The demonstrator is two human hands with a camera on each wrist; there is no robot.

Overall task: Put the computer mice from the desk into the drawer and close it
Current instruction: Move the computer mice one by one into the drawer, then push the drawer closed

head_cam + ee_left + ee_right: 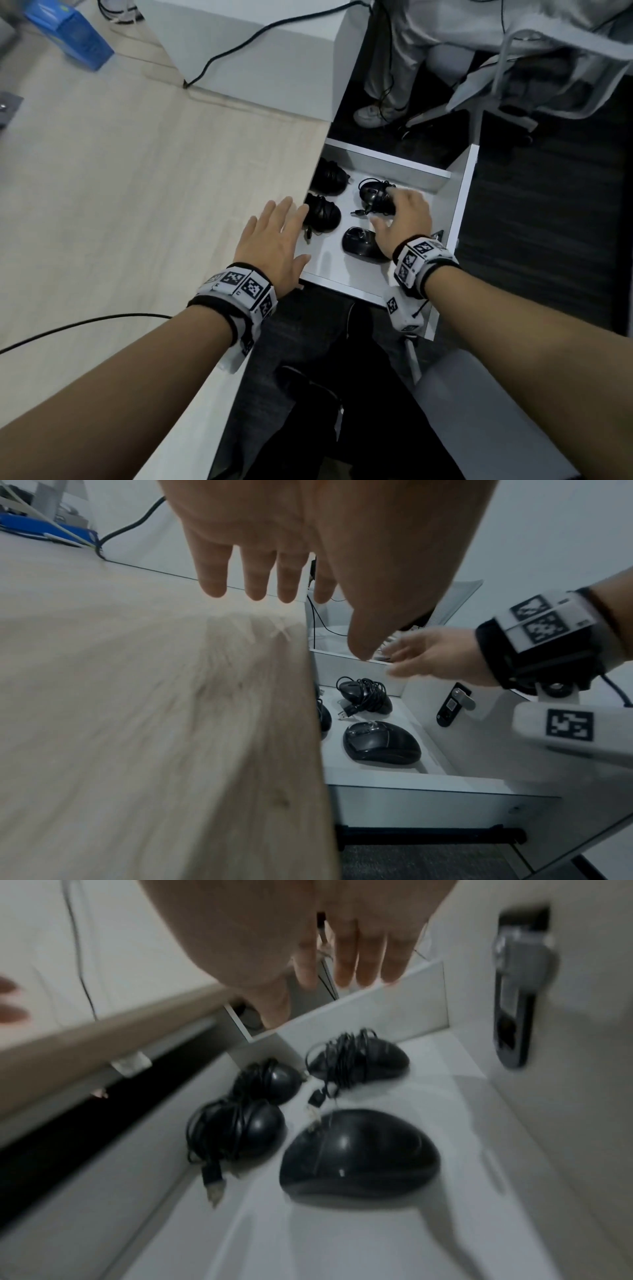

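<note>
The white drawer (458,205) stands pulled out to the right of the light wooden desk (137,205). Several black computer mice lie in it: a cordless mouse (359,241) front right, a cable-wrapped mouse (373,197) behind it, another wrapped mouse (322,214) front left, and one more mouse (327,176) partly under the desk edge. My right hand (407,212) hovers over the right-hand mice with straight fingers (363,955) and holds nothing. My left hand (274,236) is spread flat above the desk edge, its fingers (257,574) empty.
A black lock (452,708) sits on the inside of the drawer front. A black cable (85,322) runs over the desk near my left forearm. A blue box (72,34) and a white block (257,51) stand at the back. Another person's legs (394,68) are beyond the drawer.
</note>
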